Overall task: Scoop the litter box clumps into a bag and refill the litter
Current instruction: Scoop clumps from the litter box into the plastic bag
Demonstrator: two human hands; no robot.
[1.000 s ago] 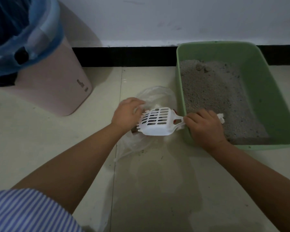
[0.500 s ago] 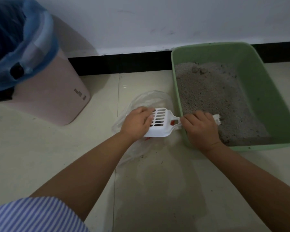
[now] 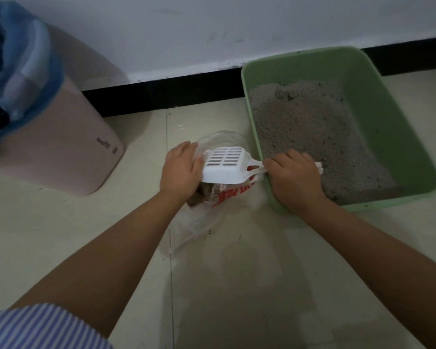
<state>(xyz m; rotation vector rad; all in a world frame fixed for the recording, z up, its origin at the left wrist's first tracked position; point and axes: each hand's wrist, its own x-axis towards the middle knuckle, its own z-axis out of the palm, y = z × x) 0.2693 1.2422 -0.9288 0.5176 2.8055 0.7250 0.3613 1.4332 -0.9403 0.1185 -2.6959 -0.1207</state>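
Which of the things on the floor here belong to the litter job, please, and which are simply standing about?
Part of the job:
- white scoop, held by the right hand
- clear plastic bag, held by the left hand, clumps inside
- green litter box with grey litter

Standing about:
- pink bin with blue liner

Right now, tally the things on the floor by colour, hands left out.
Green: 1, the litter box
White: 1, the scoop
Pink: 1, the bin, lined in blue
Clear: 1, the plastic bag with red print
Total: 4
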